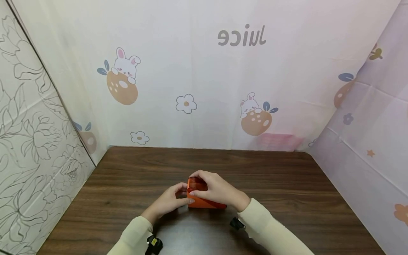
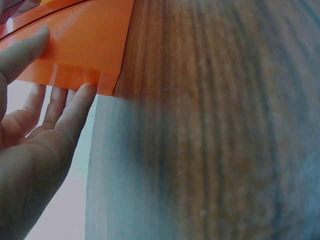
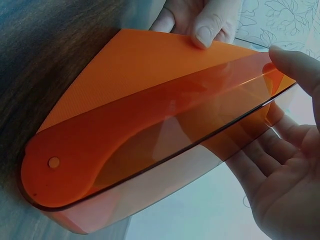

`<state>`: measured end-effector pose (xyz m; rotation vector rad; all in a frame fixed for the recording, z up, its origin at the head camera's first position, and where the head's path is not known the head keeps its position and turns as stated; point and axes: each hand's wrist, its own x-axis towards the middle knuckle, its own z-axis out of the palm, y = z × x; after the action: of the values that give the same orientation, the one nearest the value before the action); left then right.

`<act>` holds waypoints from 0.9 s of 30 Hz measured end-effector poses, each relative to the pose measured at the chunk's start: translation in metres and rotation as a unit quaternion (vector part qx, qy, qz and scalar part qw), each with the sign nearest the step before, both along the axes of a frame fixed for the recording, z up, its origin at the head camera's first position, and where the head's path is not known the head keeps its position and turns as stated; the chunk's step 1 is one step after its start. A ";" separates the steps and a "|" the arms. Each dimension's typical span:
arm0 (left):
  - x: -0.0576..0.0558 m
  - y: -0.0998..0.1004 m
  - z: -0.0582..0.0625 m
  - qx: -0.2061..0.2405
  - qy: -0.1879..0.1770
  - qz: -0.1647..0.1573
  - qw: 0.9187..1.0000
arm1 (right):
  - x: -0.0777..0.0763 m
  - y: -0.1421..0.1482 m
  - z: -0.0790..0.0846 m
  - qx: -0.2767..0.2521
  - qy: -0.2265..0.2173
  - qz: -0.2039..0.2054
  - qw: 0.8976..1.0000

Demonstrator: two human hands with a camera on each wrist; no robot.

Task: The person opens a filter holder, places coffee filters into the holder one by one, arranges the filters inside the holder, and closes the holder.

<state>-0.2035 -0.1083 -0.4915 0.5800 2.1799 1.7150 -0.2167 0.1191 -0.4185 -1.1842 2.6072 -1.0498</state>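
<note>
An orange plastic box (image 1: 201,203) with a see-through reddish hinged lid (image 3: 150,107) stands on the dark wooden table. My left hand (image 1: 168,202) holds the box's left end, thumb on the near side and fingers at the end face, as the left wrist view shows. From above, my right hand (image 1: 221,190) grips the lid near its left end, thumb on the near side and fingers over the far side. In the right wrist view a round pivot (image 3: 53,162) sits at the lid's other end. The box's far side is hidden.
The wooden table (image 1: 287,198) stretches around the box on all sides. A printed curtain (image 1: 191,71) hangs behind its back edge, and another patterned sheet (image 1: 35,141) hangs at the left. A small black wrist device (image 1: 154,244) sits by the left sleeve.
</note>
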 end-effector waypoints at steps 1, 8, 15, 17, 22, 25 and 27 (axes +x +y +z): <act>0.000 0.000 0.000 0.000 0.000 0.001 1.000 | 0.000 0.000 0.000 0.001 0.000 0.000 1.000; 0.001 0.000 0.001 0.003 -0.001 0.000 1.000 | 0.002 0.003 0.003 0.010 -0.005 0.002 1.000; 0.000 -0.001 -0.001 0.000 -0.005 -0.005 1.000 | 0.005 0.012 0.003 0.013 -0.015 0.000 1.000; 0.000 -0.001 -0.002 0.002 -0.005 -0.007 1.000 | 0.005 0.015 0.003 0.016 -0.019 -0.003 1.000; 0.000 -0.001 -0.001 0.000 -0.009 -0.003 1.000 | 0.006 0.023 0.002 0.020 -0.021 -0.005 1.000; 0.000 0.000 0.000 -0.003 -0.007 -0.001 1.000 | 0.006 0.028 0.001 0.021 -0.023 -0.007 0.999; 0.000 0.000 0.000 -0.003 -0.006 0.000 1.000 | 0.007 0.031 0.001 0.021 -0.025 -0.007 0.999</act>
<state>-0.2035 -0.1086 -0.4915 0.5665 2.1752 1.7069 -0.2095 0.1499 -0.4175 -1.1162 2.5898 -1.0102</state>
